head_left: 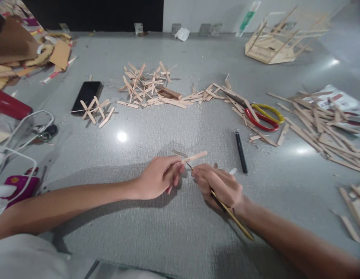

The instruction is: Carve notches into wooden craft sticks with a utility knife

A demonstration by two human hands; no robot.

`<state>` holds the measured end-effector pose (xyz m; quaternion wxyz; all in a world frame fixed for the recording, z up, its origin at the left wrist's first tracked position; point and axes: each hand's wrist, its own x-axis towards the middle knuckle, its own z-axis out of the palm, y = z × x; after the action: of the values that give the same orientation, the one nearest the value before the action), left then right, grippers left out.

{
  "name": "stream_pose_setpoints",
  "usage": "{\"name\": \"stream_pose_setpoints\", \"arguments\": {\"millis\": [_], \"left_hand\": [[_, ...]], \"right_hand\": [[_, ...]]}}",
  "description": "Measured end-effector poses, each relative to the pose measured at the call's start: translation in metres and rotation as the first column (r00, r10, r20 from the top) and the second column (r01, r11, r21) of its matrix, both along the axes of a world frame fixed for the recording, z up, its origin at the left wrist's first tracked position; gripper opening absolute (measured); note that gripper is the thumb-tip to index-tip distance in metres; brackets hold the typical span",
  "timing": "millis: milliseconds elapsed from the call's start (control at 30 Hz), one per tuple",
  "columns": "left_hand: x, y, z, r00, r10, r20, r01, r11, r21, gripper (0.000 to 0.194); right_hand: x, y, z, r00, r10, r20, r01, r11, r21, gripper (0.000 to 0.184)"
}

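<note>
Near the middle of the table, my left hand (162, 176) is closed, pinching a small wooden craft stick (197, 156) that points up to the right. Dark marks or small cuts show on the stick beside my fingertips. My right hand (217, 184) grips a slim gold-coloured tool (236, 221) like a pen. Its thin dark tip touches or nearly touches the stick near my left fingers; the exact contact is too small to tell. The tool's flattened back end sticks out below my right wrist.
Beyond my hands lie a pile of craft sticks (145, 87), scissors (263, 116), a black pen (241, 151) and a phone (87, 97). Longer sticks (319, 120) are heaped at right. A wooden frame (273, 48) stands back right. White cables (25, 155) lie left.
</note>
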<state>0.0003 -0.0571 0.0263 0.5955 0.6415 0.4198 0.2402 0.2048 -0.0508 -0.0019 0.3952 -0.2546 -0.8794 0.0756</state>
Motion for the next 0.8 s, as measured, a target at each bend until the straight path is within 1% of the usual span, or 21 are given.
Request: {"name": "stream_pose_setpoints", "arguments": {"millis": [67,133,167,233,333,400,467,533,567,633,667,700,800], "left_hand": [[0.0,0.0,0.0,1.0,0.001,-0.008,-0.001,1.0,0.012,0.034],[0.0,0.0,-0.001,1.0,0.004,-0.005,-0.004,1.0,0.024,0.034],[0.0,0.0,-0.001,1.0,0.003,-0.003,-0.003,1.0,0.03,0.035],[-0.001,0.0,0.0,1.0,-0.002,-0.003,0.002,0.999,0.037,0.036],[-0.001,0.002,0.002,1.0,-0.012,-0.009,0.012,0.999,0.035,0.038],[-0.001,0.002,0.004,1.0,-0.019,-0.016,0.019,0.999,0.028,0.038],[-0.002,0.003,0.005,0.999,-0.022,-0.027,0.022,0.999,0.024,0.037],[-0.003,0.004,0.005,0.999,-0.026,-0.039,0.027,0.999,0.027,0.036],[-0.003,0.004,0.004,0.999,-0.028,-0.043,0.029,0.999,0.031,0.036],[-0.004,0.004,0.003,0.998,-0.034,-0.047,0.036,0.998,0.043,0.037],[-0.004,0.004,0.003,0.998,-0.038,-0.052,0.04,0.998,0.046,0.037],[-0.004,0.004,0.002,0.997,-0.039,-0.06,0.042,0.998,0.045,0.037],[-0.004,0.004,0.004,0.994,-0.041,-0.102,0.042,0.999,0.007,0.035]], "right_hand": [[-0.002,0.001,0.005,0.995,0.017,0.102,-0.033,0.988,0.153,0.015],[-0.004,0.001,0.011,0.976,0.004,0.219,-0.074,0.947,0.314,0.012],[-0.005,0.0,0.013,0.962,-0.017,0.271,-0.089,0.923,0.374,0.01],[-0.007,-0.001,0.016,0.94,-0.061,0.337,-0.097,0.895,0.435,0.007],[-0.01,-0.002,0.018,0.922,-0.08,0.38,-0.098,0.899,0.427,0.013],[-0.009,-0.001,0.016,0.925,-0.062,0.375,-0.094,0.918,0.384,0.018],[-0.008,0.001,0.013,0.947,-0.01,0.32,-0.088,0.953,0.291,0.022],[-0.005,0.002,0.008,0.973,0.039,0.225,-0.067,0.991,0.117,0.024],[-0.003,0.002,0.005,0.984,0.042,0.176,-0.045,0.999,0.017,0.024],[0.001,0.002,0.0,0.993,0.023,0.114,-0.005,0.988,-0.157,0.025],[0.002,0.002,-0.002,0.995,0.018,0.102,0.005,0.976,-0.217,0.025],[0.003,0.002,-0.004,0.995,0.021,0.096,0.005,0.967,-0.256,0.026],[0.005,0.0,-0.006,0.998,0.02,0.057,-0.001,0.95,-0.311,0.027]]}}
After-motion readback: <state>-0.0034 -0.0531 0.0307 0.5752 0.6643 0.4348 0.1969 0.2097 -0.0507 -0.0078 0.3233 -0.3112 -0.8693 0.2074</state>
